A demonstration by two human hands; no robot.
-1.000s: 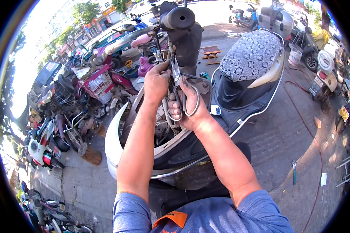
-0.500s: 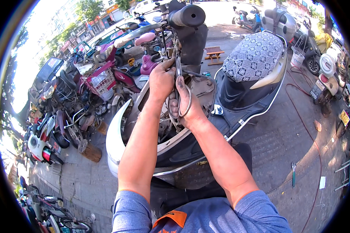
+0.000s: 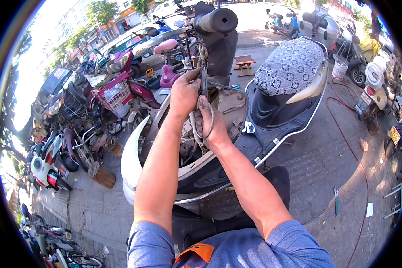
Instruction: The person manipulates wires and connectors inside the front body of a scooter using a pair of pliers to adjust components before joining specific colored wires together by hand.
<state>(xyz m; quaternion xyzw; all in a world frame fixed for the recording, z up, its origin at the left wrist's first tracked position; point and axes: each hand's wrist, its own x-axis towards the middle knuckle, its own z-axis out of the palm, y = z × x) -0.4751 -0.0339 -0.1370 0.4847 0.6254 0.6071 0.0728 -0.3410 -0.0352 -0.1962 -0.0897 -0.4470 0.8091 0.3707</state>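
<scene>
Head view: both hands working inside the scooter's [image 3: 272,116] open front housing.
Left hand [image 3: 184,94] is gripping the steering column; right hand [image 3: 211,123] is closing around a grey cable loop [image 3: 208,129] just below the handlebar grip [image 3: 216,20].

Single head view, fisheye, rim edges bent. Looks down and forward from above the scooter [image 3: 219,147], close over both forearms entering from the lower edge. Paved yard and parked bikes [image 3: 80,120] fill the periphery.
</scene>
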